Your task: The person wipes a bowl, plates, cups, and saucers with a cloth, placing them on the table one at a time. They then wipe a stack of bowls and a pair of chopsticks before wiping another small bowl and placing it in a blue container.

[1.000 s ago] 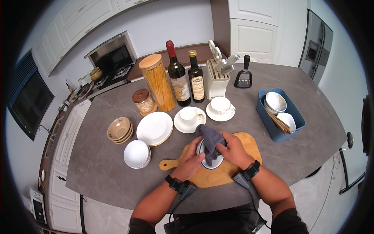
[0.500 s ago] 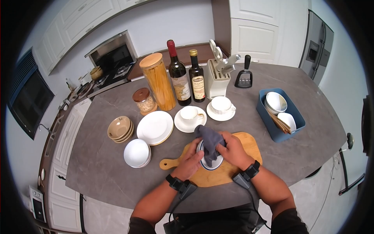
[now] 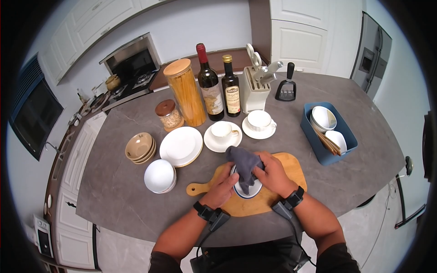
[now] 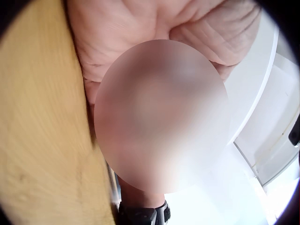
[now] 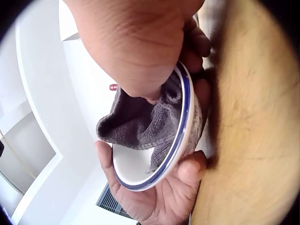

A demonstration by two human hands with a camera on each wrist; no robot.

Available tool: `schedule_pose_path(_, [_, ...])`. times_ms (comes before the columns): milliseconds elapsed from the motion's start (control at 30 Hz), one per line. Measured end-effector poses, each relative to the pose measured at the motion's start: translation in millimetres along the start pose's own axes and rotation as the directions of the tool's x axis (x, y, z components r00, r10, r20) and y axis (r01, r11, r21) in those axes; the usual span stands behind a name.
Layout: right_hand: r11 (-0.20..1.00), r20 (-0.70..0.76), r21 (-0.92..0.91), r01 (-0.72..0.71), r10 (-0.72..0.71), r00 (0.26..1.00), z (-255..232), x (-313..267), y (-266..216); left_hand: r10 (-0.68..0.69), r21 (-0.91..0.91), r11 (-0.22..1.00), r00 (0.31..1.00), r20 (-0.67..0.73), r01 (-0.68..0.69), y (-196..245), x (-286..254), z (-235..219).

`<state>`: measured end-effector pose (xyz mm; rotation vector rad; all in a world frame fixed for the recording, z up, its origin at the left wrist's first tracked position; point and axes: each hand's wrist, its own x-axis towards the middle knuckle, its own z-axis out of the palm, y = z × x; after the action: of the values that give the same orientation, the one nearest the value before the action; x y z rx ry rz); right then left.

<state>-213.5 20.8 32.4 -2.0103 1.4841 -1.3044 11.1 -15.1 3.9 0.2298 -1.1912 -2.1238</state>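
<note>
A white bowl with a blue rim is held tilted over the wooden cutting board. My left hand grips it from the side, thumb at the rim and fingers round the outside. With my right hand I pinch a dark grey cloth and press part of it into the bowl. In the right wrist view the cloth covers much of the inside and hangs over the edge. A blurred patch covers the middle of the left wrist view, hiding the bowl there; my left palm shows above it.
Left of the board stand white bowls, brown bowls and white plates. Behind are two cups on saucers, a pasta jar, bottles and a knife block. A blue bin with bowls and chopsticks stands right.
Both hands keep their hold on the bowl and cloth, with the cloth's upper fold shifting slightly left. The head view has tilted a little.
</note>
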Motion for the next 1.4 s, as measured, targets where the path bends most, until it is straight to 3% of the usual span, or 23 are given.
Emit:
schedule_pose_path(67, [0.995,0.035,0.055,-0.085,0.083,0.996,-2.3,0.7,1.1,0.030,0.010,0.999,0.999,-0.017,-0.030,-1.9,-0.4,1.3])
schedule_pose_path(133, [0.980,0.076,0.109,-0.167,0.160,0.984,-2.1,0.8,3.7,0.089,0.143,0.986,0.995,-0.037,-0.083,-2.9,0.3,1.6])
schedule_pose_path(267, [0.996,0.012,0.084,-0.021,0.020,1.000,-5.6,0.5,-2.2,0.068,0.067,0.996,0.994,-0.087,-0.062,-3.3,-0.2,1.1])
schedule_pose_path(367, [0.997,0.012,0.053,0.050,-0.050,0.999,-8.3,1.7,-12.8,-0.046,-0.037,0.998,0.999,-0.021,0.045,-0.2,3.1,-6.2])
schedule_pose_path(467, [0.997,-0.015,0.056,0.049,-0.048,0.999,-5.2,1.6,-12.1,-0.029,-0.020,0.999,0.999,0.045,0.030,1.0,4.0,-5.1])
schedule_pose_path(567, [0.999,-0.112,0.044,0.026,-0.021,0.993,-1.1,1.6,-9.1,0.009,-0.057,0.998,1.000,-0.029,-0.010,2.5,3.1,1.4])
schedule_pose_path(633, [0.999,-0.184,0.036,0.032,-0.025,0.983,-1.3,2.8,-10.1,0.112,-0.078,0.990,0.989,-0.094,-0.119,2.1,4.8,5.5])
schedule_pose_path(733, [0.993,-0.258,-0.038,0.111,-0.117,0.959,-5.5,5.3,-13.6,0.152,-0.049,0.986,0.981,-0.123,-0.159,-1.8,6.1,4.7])
schedule_pose_path(800, [0.972,-0.157,-0.084,0.219,-0.229,0.961,-7.4,4.9,-13.4,0.159,-0.032,0.986,0.980,-0.123,-0.164,-4.9,6.9,1.6])
schedule_pose_path(1000, [0.945,0.007,-0.071,0.320,-0.320,0.947,-5.6,5.1,-17.4,0.142,0.102,0.986,0.980,-0.137,-0.129,-5.6,7.9,0.2])
schedule_pose_path(1133, [0.952,0.045,-0.011,0.307,-0.306,0.951,-3.3,1.6,-18.4,0.163,0.197,0.971,0.975,-0.150,-0.132,-7.7,9.7,-0.5])
schedule_pose_path(1333, [0.958,0.206,0.175,0.225,-0.260,0.944,-9.0,1.8,-17.4,0.146,0.192,0.975,0.977,-0.153,-0.116,-10.1,8.0,-6.3])
schedule_pose_path(1400, [0.964,0.284,0.231,0.135,-0.199,0.938,-13.2,3.3,-19.1,0.137,0.147,0.982,0.981,-0.140,-0.116,-8.1,7.8,-2.3])
